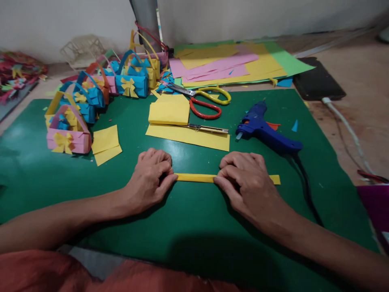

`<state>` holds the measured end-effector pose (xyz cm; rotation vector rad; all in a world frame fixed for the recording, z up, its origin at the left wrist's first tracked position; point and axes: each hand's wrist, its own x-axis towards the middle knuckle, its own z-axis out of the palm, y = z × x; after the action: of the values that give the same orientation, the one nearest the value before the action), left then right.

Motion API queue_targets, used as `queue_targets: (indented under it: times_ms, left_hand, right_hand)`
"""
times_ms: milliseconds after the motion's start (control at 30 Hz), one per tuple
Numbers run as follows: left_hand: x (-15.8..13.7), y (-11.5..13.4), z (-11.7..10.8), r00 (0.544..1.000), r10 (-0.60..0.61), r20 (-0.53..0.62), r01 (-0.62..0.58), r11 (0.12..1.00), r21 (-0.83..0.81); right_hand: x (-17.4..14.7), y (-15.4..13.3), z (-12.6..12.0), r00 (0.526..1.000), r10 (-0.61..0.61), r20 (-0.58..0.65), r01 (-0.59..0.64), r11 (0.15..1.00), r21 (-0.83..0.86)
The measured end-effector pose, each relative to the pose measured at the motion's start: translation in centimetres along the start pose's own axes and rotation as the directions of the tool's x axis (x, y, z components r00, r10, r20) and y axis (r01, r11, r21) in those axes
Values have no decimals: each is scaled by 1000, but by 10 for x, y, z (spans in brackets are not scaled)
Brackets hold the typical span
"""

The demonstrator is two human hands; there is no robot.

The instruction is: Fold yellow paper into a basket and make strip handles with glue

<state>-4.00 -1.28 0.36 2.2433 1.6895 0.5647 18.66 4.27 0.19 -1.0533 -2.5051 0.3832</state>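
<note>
A narrow folded yellow paper strip lies across the green mat. My left hand pinches its left end between thumb and fingers. Further along, my right hand pinches the same strip, and a short yellow end sticks out past that hand. Just beyond my hands are folded yellow paper pieces and a flat yellow rectangle, with a craft knife resting on it. Scissors with one yellow and one red handle lie behind them.
A blue glue gun lies at the right, its cord trailing toward me. Several small paper baskets with bows stand at the left and back. Yellow squares lie nearby. Coloured sheets and a black phone are behind.
</note>
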Motion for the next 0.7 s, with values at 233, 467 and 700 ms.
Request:
queue_targets:
  times_ms: [233, 467, 700]
  left_hand:
    - [0, 1, 3, 1000, -6, -18, 6, 999, 31]
    - [1, 2, 4, 1000, 12, -27, -10, 998, 70]
    - [3, 3, 5, 1000, 26, -19, -24, 995, 99]
  right_hand:
    - [3, 0, 0, 1000, -31, 3, 31, 998, -51]
    - [5, 0, 0, 999, -51, -7, 50, 994, -102]
    - [6, -2, 0, 998, -68, 10, 69, 990, -124]
